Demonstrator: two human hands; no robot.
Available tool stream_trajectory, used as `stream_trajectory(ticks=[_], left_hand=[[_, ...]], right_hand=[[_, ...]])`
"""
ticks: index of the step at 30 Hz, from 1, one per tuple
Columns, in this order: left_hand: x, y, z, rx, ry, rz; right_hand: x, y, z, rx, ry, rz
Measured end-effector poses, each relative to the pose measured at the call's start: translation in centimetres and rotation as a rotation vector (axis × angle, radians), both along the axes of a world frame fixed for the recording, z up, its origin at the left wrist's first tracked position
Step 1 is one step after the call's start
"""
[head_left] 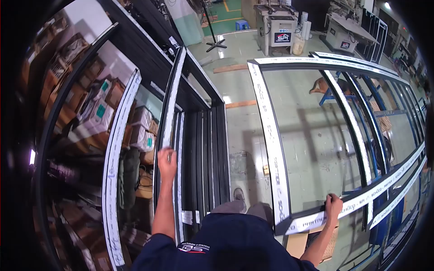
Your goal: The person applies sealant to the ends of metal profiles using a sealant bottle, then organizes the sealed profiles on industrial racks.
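Observation:
On the left, my left hand (167, 161) has its fingers curled at the taped edge of an upright black frame (171, 104); part of the grip is hidden. My right hand (334, 206) is wrapped over the lower rail of a large black window frame (266, 122) covered in white printed protective tape. This frame stands tilted on my right, with the floor visible through its opening. Further taped bars (348, 113) show behind it.
Several black frames and profiles (205, 149) lean in a row on the left. Shelves with cardboard boxes (95, 117) stand beyond them. Wooden strips (242, 104) lie on the floor. Ahead are a grey machine (276, 31) and a black stand (216, 44).

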State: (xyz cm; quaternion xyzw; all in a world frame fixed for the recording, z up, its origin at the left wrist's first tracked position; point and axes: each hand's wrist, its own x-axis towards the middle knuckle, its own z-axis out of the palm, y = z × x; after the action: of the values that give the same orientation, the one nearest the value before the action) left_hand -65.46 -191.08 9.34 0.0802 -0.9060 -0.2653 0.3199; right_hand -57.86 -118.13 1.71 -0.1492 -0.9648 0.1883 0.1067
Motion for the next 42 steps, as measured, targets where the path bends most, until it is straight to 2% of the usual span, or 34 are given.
stream_trajectory(ticks=[1, 3, 5, 9, 13, 16, 19, 21, 24, 27, 28, 31, 34, 37, 42], left_hand=[[-3.8, -1.7, 0.2, -0.143, 0.016, 0.033], [-10.2, -4.8, 0.4, -0.220, -0.089, 0.115], [-15.9, -7.3, -0.1, -0.320, -0.195, 0.237], [-26.0, -12.6, -2.4, -0.336, -0.322, 0.311], [-35.1, -16.1, -3.1, -0.287, -0.445, 0.296], [-40.6, -18.0, -3.4, -0.207, -0.528, 0.285], [-41.5, -19.4, -4.7, -0.230, -0.495, 0.256], [-41.4, -19.3, -3.8, -0.208, -0.435, 0.195], [-42.2, -17.8, -1.3, -0.048, -0.523, 0.240], [-46.0, -18.3, 0.0, -0.073, -0.487, 0.227], [-48.1, -18.9, 0.0, -0.032, -0.466, 0.245], [-57.4, -21.3, 0.5, -0.112, -0.349, 0.204], [-68.6, -23.6, 1.5, -0.010, -0.298, 0.204], [-78.5, -26.2, 1.7, 0.061, -0.172, 0.199], [-90.5, -31.1, 2.6, 0.255, 0.008, 0.364]], right_hand=[[-0.3, -0.1, -0.3, 0.034, 0.001, -0.029], [-0.5, 0.1, -0.8, -0.025, -0.086, -0.107], [-1.1, -0.4, -0.3, 0.054, -0.132, -0.156], [-3.4, 0.2, -1.7, -0.048, -0.208, -0.296], [-10.6, 0.6, -2.7, -0.495, -0.272, -0.366], [-19.8, -0.1, -3.8, -0.589, -0.213, -0.333], [-31.6, -2.0, -2.2, -0.653, -0.243, -0.232], [-39.9, -3.9, -1.2, -0.688, -0.266, -0.158], [-52.0, -7.7, 1.7, -0.665, -0.267, -0.069], [-63.1, -11.2, 4.3, -0.678, -0.160, 0.014], [-66.6, -12.7, 5.6, -0.692, -0.125, 0.024], [-76.3, -16.8, 9.1, -0.710, -0.045, 0.048], [-84.8, -21.5, 13.0, -0.631, -0.031, 0.079], [-92.8, -22.6, 13.3, -0.608, -0.010, 0.112], [-105.7, -26.8, 14.1, -0.543, -0.074, 0.174]])
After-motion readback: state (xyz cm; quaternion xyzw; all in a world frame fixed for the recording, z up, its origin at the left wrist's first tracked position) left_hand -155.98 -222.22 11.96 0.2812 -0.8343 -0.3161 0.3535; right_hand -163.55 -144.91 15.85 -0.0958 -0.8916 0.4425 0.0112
